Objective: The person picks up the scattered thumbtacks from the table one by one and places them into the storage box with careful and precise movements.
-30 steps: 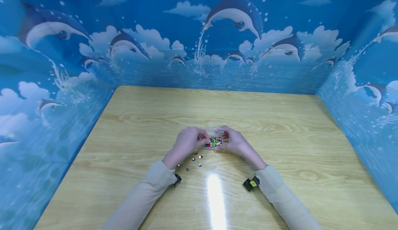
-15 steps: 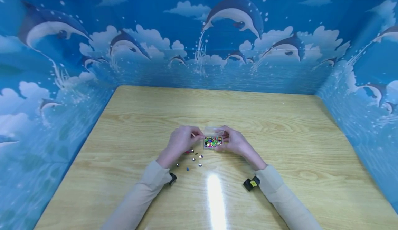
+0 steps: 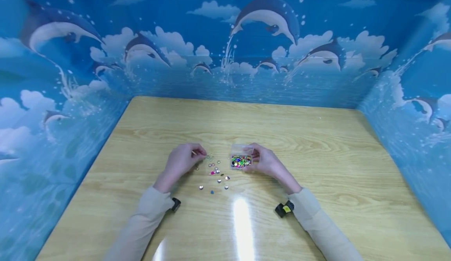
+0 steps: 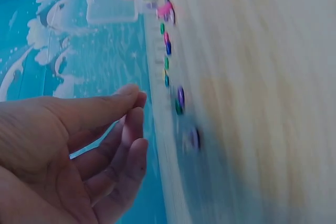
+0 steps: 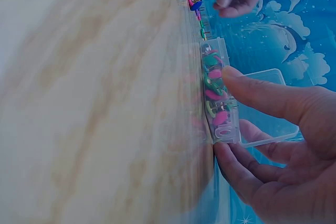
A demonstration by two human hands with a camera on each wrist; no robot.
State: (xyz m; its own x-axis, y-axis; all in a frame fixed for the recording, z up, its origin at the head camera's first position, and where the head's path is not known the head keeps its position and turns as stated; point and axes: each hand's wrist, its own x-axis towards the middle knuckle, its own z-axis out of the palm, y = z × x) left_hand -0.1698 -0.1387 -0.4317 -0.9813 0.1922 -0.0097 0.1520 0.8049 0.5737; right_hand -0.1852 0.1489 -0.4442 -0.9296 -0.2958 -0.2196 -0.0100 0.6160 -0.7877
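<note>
My right hand (image 3: 266,161) grips a small clear plastic box (image 5: 227,56), thumb at one side and fingers at the other. Its lid (image 5: 265,103) stands open, and coloured thumbtacks (image 3: 241,161) fill it. Left of the box, several loose thumbtacks (image 3: 212,173) lie scattered on the table. Beside their far left end hovers my left hand (image 3: 181,162). In the left wrist view its thumb and index fingertips (image 4: 127,89) come together, apart from the tabletop. No thumbtack shows between them, though a small one could be hidden there.
The wooden table (image 3: 299,131) stretches out around both hands. Blue dolphin-printed cloth (image 3: 225,84) rises behind it and along both sides. Glare (image 3: 243,225) lies on the wood near the front. Black wrist cameras (image 3: 284,208) sit below the sleeves.
My left hand has moved left from the open box to the far side of the loose thumbtacks, uncovering more of them. My right hand and the box have stayed in place.
</note>
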